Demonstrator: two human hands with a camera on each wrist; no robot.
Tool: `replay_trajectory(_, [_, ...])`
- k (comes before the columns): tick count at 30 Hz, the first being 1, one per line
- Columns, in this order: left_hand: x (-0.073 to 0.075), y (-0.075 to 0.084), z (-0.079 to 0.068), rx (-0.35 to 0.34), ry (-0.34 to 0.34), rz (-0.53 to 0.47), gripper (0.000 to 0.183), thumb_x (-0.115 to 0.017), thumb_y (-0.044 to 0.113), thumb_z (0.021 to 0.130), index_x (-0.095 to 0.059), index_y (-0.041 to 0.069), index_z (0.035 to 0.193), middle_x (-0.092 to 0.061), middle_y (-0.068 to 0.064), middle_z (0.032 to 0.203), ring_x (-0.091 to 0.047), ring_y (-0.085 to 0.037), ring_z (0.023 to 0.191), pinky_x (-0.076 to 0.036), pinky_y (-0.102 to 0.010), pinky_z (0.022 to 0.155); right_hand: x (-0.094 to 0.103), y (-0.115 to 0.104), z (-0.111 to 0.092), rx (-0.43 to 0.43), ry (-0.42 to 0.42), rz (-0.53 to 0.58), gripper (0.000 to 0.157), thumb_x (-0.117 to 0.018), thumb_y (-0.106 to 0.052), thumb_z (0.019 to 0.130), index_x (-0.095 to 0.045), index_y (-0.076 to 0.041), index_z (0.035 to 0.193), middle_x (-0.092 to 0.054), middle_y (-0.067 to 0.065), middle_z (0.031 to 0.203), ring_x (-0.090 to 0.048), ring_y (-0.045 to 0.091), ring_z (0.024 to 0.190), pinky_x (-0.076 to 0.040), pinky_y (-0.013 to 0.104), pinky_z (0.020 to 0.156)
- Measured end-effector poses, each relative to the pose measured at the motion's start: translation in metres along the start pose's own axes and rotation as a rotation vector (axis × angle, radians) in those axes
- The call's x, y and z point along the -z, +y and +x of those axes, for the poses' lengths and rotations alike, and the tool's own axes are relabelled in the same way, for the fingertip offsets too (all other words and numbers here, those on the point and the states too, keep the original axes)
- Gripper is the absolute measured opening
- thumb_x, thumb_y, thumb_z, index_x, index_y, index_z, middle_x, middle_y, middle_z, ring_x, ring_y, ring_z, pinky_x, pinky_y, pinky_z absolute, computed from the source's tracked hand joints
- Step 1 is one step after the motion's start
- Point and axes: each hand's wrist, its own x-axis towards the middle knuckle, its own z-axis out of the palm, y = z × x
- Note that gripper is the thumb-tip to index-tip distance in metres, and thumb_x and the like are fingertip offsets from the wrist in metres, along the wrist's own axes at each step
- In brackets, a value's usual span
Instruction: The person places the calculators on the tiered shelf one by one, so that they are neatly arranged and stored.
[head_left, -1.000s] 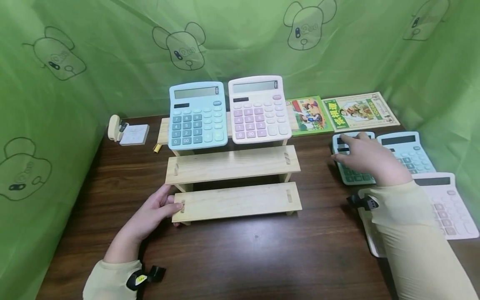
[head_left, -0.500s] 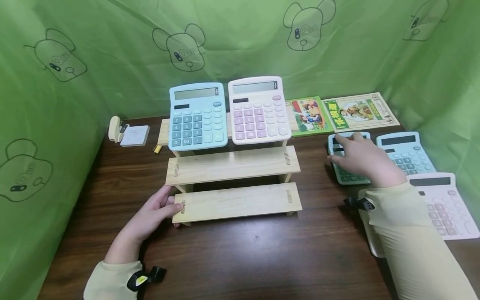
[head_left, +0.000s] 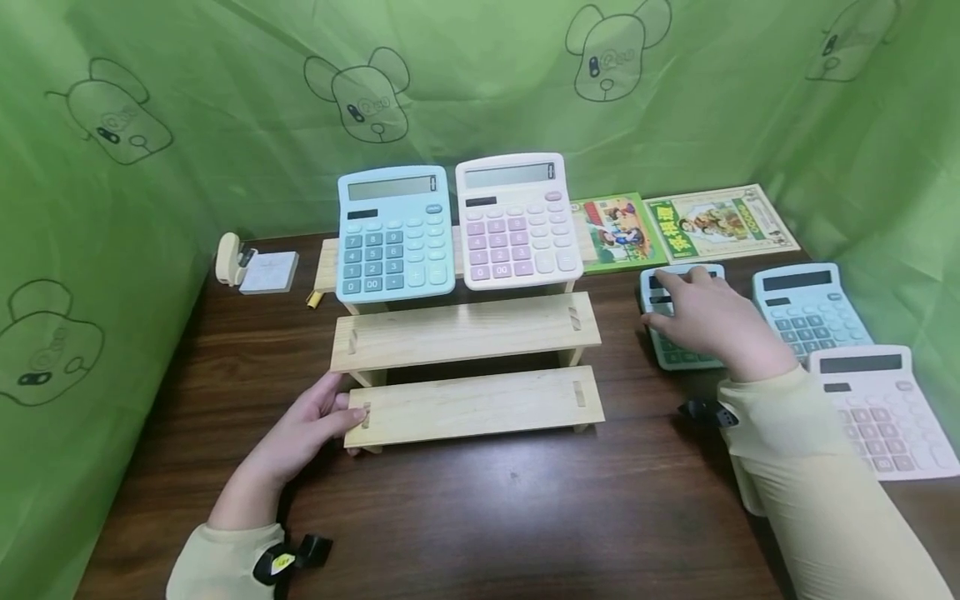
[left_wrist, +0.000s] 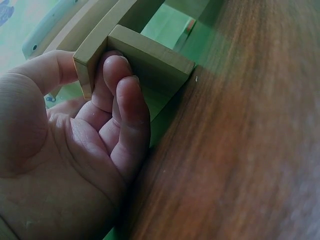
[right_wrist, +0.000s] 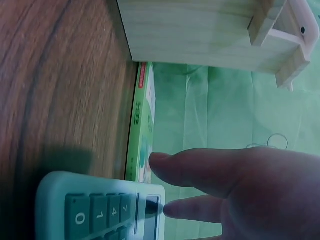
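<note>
In the head view my left hand grips the left end of the lowest step of a tiered wooden stand. Its thumb lies on top while the fingers curl underneath, against the leg in the left wrist view. My right hand rests over a teal calculator lying on the table, thumb by its left edge. Extended fingers touch the display end, seen also on the calculator in the right wrist view. On the top tier lean a blue calculator and a white-purple calculator.
At right lie a light-blue calculator and a white-pink calculator. Behind the right hand are a green book and a cream book. A notepad and a cream stapler-like object sit back left. Green curtains enclose the table.
My right hand has slid the teal calculator left across the table, opening a gap to the light-blue one. The left hand stays on the stand.
</note>
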Motion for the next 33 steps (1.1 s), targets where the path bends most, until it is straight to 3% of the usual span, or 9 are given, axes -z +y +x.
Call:
replay_trajectory(11, [-0.001, 0.002, -0.003, 0.001, 0.01, 0.011, 0.065, -0.052, 0.005, 0.099, -0.018, 0.019, 0.152, -0.064, -0.026, 0.093, -0.063, -0.033, 0.062, -0.053, -0.045, 0.056, -0.007, -0.019, 0.002, 0.018, 0.022, -0.02, 0.078, -0.058, -0.052, 0.091, -0.033, -0.006, 0.149, -0.034, 0.034, 0.134, -0.036, 0.057, 0.119, -0.042, 0.069, 0.076])
replay_trajectory(21, [-0.001, 0.002, -0.002, 0.004, 0.02, 0.013, 0.066, -0.053, 0.006, 0.099, -0.018, 0.02, 0.153, -0.064, -0.026, 0.093, -0.063, -0.032, 0.061, -0.053, -0.045, 0.055, -0.012, -0.032, 0.0, 0.089, 0.036, -0.008, 0.075, -0.062, -0.045, 0.091, -0.035, -0.007, 0.149, -0.033, 0.033, 0.134, -0.029, 0.058, 0.126, -0.036, 0.07, 0.09])
replay_trajectory(28, [-0.001, 0.002, -0.003, 0.007, 0.016, 0.017, 0.063, -0.053, 0.006, 0.099, -0.019, 0.017, 0.151, -0.064, -0.026, 0.093, -0.064, -0.033, 0.063, -0.053, -0.045, 0.056, -0.012, -0.037, -0.001, 0.16, 0.068, 0.038, 0.073, -0.062, -0.045, 0.091, -0.037, -0.006, 0.148, -0.039, 0.027, 0.125, -0.044, 0.043, 0.111, -0.043, 0.061, 0.084])
replay_trajectory(33, [-0.001, 0.003, -0.002, 0.004, 0.016, 0.017, 0.064, -0.053, 0.006, 0.099, -0.019, 0.018, 0.152, -0.064, -0.026, 0.093, -0.063, -0.033, 0.063, -0.053, -0.045, 0.056, -0.013, -0.035, 0.0, 0.102, 0.066, 0.008, 0.079, -0.061, -0.052, 0.089, -0.035, -0.008, 0.149, -0.031, 0.028, 0.138, -0.034, 0.047, 0.119, -0.037, 0.066, 0.082])
